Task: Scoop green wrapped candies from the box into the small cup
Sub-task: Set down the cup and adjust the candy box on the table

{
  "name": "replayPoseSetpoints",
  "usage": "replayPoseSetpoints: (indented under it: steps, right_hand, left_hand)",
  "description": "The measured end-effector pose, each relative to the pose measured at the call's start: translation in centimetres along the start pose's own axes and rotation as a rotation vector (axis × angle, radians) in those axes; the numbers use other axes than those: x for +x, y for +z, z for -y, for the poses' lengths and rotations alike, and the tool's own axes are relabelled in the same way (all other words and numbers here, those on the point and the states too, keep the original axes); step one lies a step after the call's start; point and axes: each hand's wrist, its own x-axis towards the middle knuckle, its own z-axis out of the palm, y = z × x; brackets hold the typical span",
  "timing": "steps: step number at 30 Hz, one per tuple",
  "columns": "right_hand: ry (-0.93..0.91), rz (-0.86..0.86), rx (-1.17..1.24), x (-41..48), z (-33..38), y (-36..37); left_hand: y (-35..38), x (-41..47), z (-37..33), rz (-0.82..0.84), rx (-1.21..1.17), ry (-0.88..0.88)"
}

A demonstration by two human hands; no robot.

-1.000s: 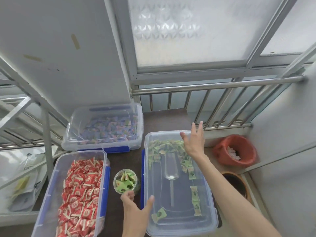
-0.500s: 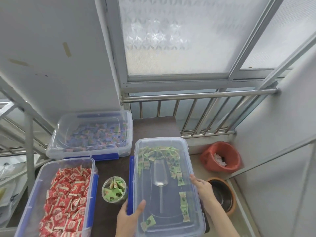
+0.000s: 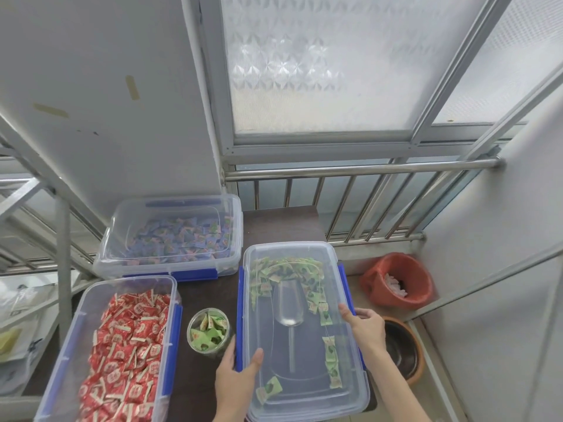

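Observation:
The clear box (image 3: pixel 350 388) with blue latches sits at the front right of the dark table, its clear lid on top. Green wrapped candies (image 3: pixel 286 271) lie inside along the far end and right side, and a clear scoop (image 3: pixel 288 306) lies in the middle under the lid. The small cup (image 3: pixel 209 332), holding green candies, stands just left of the box. My left hand (image 3: pixel 236 382) grips the box's left edge, thumb on the lid. My right hand (image 3: pixel 364 325) grips the right edge by the blue latch.
A box of red candies (image 3: pixel 122 345) lies at the front left, and a lidded box of blue candies (image 3: pixel 176 236) at the back left. A red bucket (image 3: pixel 396 281) and a brown pot (image 3: pixel 402 348) stand on the floor to the right. A metal railing (image 3: pixel 365 170) runs behind.
My right hand came back from the far end of the lid to the box's right edge. My left hand shifted onto the left edge. The camera tilted up slightly.

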Motion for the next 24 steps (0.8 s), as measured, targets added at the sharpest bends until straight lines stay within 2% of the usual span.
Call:
replayPoseSetpoints:
  steps: [3, 7, 13, 16, 20, 24]
  right_hand:
    - [-0.105, -0.076, -0.063, -1.3, 0.4, 0.2]
    - [-0.24, -0.075, -0.157, -2.5, 0.8, 0.4]
    - [-0.128, -0.179, -0.078, -3.0, 2.1, 1.0]
    - [-0.052, -0.106, -0.053, -2.0, 1.7, 0.4]
    - [-0.109, 0.086, -0.188, -0.7, 0.8, -0.8]
    - [-0.232, 0.127, -0.342, -1.7, -0.2, -0.6]
  left_hand:
    - [-0.1, -1.6, -1.0, -0.014, 0.077, -0.002]
    - [0.2, -2.2, -1.7, -0.04, 0.128, 0.0]
    - [0.2, -2.0, -2.0, -0.074, 0.14, -0.007]
    - [0.2, -1.8, -2.4, -0.072, 0.153, -0.008]
    - [0.6, -0.7, -3.9, -0.057, 0.153, -0.032]
    - [0.9, -0.7, -3.8, 0.036, 0.296, 0.185]
